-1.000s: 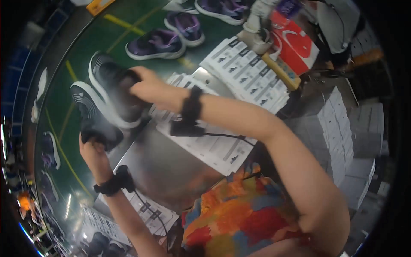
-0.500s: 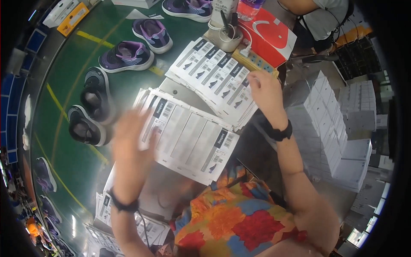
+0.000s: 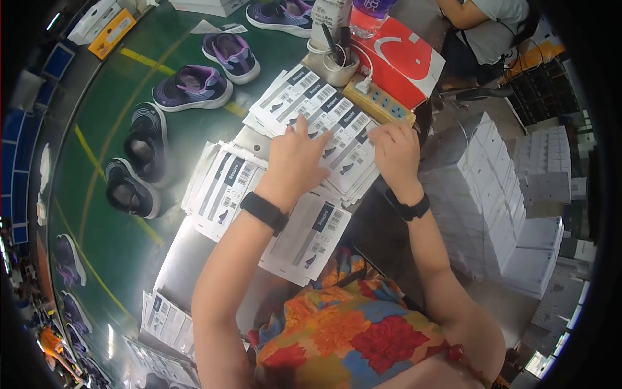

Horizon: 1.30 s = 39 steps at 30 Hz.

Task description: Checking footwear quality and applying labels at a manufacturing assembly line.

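Note:
A stack of white shoe-box label sheets [image 3: 295,97], printed with dark blocks, barcodes and small shoe pictures, lies in front of me. My left hand [image 3: 291,159] is laid over its lower left part, fingers spread apart. At the stack's right edge my right hand [image 3: 396,155] is closed, fingertips pressed together; whatever lies between them is too small to make out. Nearer to me is a second stack of label sheets [image 3: 308,240], with blank strips between the labels on its top sheet. My left wrist and forearm cover part of it.
Purple-trimmed shoes [image 3: 192,87] and dark shoes [image 3: 133,188] stand on the green table [image 3: 110,129]. Beyond the labels are a yellow power strip [image 3: 376,100], a pen holder [image 3: 330,68], a bottle [image 3: 369,18] and a red box [image 3: 402,58]. White boxes [image 3: 476,188] are piled at right; another person sits behind.
My left hand has moved right and away from me, from the near stack onto the far one. My right hand has shifted slightly nearer, its fingers still at the far stack's edge.

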### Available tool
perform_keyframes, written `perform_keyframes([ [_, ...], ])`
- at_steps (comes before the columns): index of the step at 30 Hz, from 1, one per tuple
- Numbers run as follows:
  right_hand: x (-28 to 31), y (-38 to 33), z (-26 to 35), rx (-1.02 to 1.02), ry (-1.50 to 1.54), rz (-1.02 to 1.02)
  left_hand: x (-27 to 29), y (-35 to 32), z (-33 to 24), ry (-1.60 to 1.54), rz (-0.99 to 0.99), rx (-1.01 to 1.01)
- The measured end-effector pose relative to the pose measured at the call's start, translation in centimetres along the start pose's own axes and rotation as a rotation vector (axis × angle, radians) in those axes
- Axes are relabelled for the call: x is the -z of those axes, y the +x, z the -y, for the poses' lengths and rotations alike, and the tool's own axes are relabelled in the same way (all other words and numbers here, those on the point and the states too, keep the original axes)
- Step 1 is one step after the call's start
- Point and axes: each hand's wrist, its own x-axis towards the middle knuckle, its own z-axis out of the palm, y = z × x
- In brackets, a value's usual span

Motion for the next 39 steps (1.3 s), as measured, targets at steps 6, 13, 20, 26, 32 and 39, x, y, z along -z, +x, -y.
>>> perform_keyframes([
  [6,7.5,-0.1,5.8,0.192,0.656,-0.155,0.5,0.4,1.3,0.056,0.197,0.083],
  [13,7.2,8.2,11.2,-0.112,2.092,-0.006,1.6,-8.5,0.2,-0.115,-0.089,-0.065],
  [20,-10.8,16.2,26.0,-0.355,1.765,0.568,11.9,-36.1,-1.7,-0.351,-0.023,0.689],
  [26,-28.0,21.5,25.5,-0.205,1.138,0.565,15.1,-54.6,-5.9,0.419,-0.018,1.65],
  [32,-23.8,20.9,26.3,-0.26,0.832,0.442,16.6,-69.9,-8.4,0.444,-0.109,2.138],
  [39,-15.4,19.4,20.7,-0.14,0.931,0.455,18.3,-74.2,0.8,0.199,-0.193,2.248],
])
